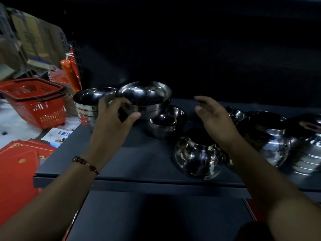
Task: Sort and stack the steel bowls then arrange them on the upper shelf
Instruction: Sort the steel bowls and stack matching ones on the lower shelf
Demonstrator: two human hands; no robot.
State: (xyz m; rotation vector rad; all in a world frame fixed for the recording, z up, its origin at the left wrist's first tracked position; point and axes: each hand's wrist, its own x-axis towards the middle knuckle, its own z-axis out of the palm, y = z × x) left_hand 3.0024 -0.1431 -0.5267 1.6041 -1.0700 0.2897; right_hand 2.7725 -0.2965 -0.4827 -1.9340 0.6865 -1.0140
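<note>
A stack of wide steel bowls (145,98) stands upright at the back of the dark upper shelf (142,162), its top bowl shiny and shallow. Just left of it stands a taller stack of smaller bowls (86,106). In front and to the right, two nested bowls (165,122) sit upright. A single bowl (198,157) lies upside down near the shelf's front edge. Further right, more upturned bowls (274,145) crowd together.
</note>
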